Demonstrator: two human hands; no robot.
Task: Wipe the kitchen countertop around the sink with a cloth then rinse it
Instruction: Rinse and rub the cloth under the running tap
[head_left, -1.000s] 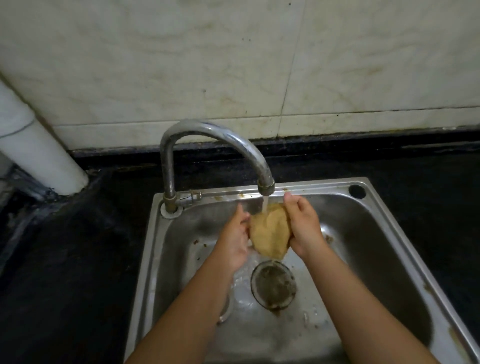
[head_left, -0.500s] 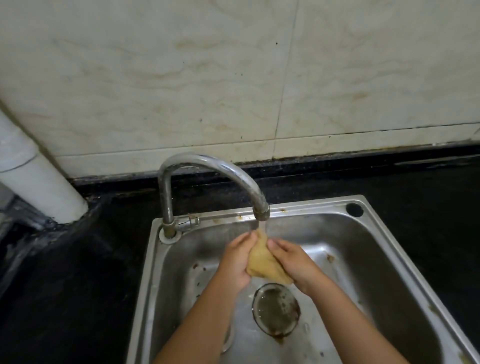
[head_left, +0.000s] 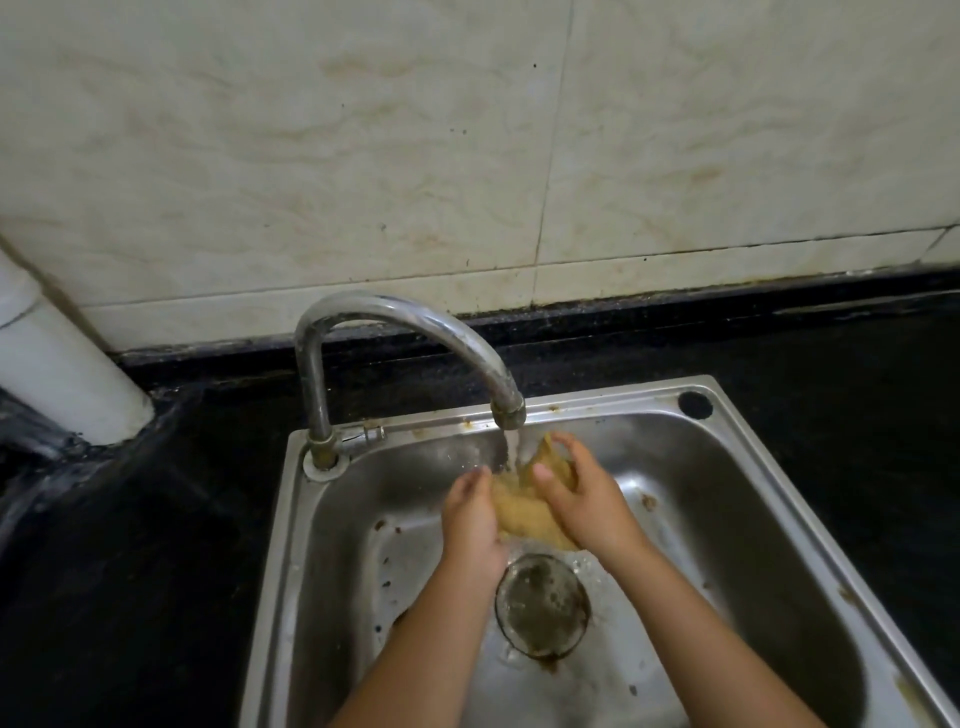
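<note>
Head view: rinsing stage, judged from cloth (head_left: 524, 506) under running tap (head_left: 415, 332). Left hand (head_left: 475, 512) curled round cloth's left side, fingers closed on it; right hand (head_left: 584, 496) gripping right side, thumb on top, fingers wrapped over upper fold. Cloth yellow-tan, bunched, wet, held between both hands directly below spout, above drain (head_left: 543, 605). Held there probably so stream hits fabric and dirty water drops straight to strainer. Two-handed grip likely for rubbing or wringing; cannot tell which. Thin stream visible from spout to cloth, splash around drain. Sink (head_left: 779, 519) stainless steel, spotted with brown specks and rust-like stains, round hole at back right corner of rim. Table (head_left: 130, 571) black, glossy, dim; whether wiped, not readable. Wall (head_left: 363, 156) cream tile, marbled, grimy at grout and along dark backsplash edge. White pipe (head_left: 57, 374) at left, slanting into corner. Lighting poor; left side nearly lost in shadow.
</note>
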